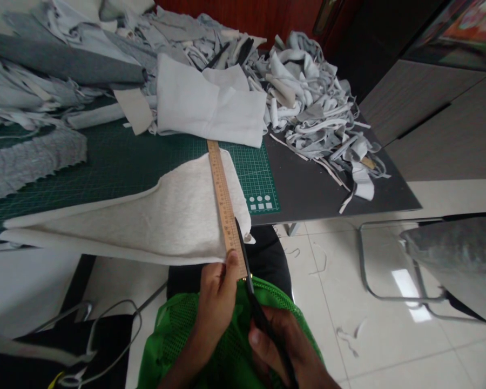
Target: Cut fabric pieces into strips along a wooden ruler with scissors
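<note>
My left hand [218, 289] pinches the near end of a wooden ruler [222, 200] together with the edge of a pale off-white fabric piece [178, 208], thumb on top. The ruler lies across the fabric near its right end. Black-handled scissors [256, 308] are gripped in my right hand [283, 340], with the dark blade pointing away from me along the ruler's right side. The blade's tip reaches over the fabric strip right of the ruler. Whether the lower blade is under the fabric is hidden.
A green cutting mat [259, 181] lies on the dark table [308, 189]. Behind the ruler sits folded white fabric [210, 102]. Grey and white scraps [308, 92] are heaped at the back right, with more cloth [65, 59] at the left. A metal-framed chair [400, 297] stands right.
</note>
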Tool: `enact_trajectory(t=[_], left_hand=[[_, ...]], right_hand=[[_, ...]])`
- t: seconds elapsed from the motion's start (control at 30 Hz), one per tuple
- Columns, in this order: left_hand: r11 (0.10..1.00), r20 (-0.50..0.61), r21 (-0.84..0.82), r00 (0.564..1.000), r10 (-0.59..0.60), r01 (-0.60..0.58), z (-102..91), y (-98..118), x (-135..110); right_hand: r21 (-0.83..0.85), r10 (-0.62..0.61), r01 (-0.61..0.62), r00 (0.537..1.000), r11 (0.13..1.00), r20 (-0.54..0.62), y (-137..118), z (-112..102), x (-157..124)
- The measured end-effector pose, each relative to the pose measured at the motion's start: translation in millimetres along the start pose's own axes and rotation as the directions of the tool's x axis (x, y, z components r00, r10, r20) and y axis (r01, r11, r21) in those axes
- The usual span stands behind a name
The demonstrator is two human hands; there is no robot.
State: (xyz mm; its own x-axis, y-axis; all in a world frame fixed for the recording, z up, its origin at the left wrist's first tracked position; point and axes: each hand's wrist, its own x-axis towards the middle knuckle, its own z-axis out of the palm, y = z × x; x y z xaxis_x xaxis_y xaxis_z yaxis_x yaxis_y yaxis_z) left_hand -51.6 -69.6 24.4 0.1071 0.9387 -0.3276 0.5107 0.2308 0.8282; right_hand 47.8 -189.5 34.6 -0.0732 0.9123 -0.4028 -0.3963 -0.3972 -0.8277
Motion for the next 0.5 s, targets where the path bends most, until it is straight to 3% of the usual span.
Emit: enact_trajectory(t=[0.2, 0.37, 0.43, 0.5], left_hand=[[0.964, 0.036, -0.186, 0.982, -0.185, 0.189, 2.7, -9.1, -3.3], [0.933, 0.059, -0.223, 0.959, -0.276, 0.282, 0.1, -7.7, -7.3], [0.934, 0.037, -0.207, 0.957, -0.289, 0.29, -1.7, -5.0, -8.3], [0.945, -0.057, -0.158, 0.952, -0.3, 0.288, -2.9, -2.7, -8.6]], right_hand=[[-0.035, -0.009, 0.009, 1.0, 0.999, 0.005, -5.2, 1.7, 1.9], [0.049, 0.048, -0.049, 0.999, 0.998, 0.013, -0.3, 3.0, -0.8], [0.106, 0.079, -0.082, 0.996, 0.991, 0.036, 0.8, 3.3, -1.2], [0.134, 0.087, -0.093, 0.995, 0.987, 0.051, -1.5, 3.6, -1.0]])
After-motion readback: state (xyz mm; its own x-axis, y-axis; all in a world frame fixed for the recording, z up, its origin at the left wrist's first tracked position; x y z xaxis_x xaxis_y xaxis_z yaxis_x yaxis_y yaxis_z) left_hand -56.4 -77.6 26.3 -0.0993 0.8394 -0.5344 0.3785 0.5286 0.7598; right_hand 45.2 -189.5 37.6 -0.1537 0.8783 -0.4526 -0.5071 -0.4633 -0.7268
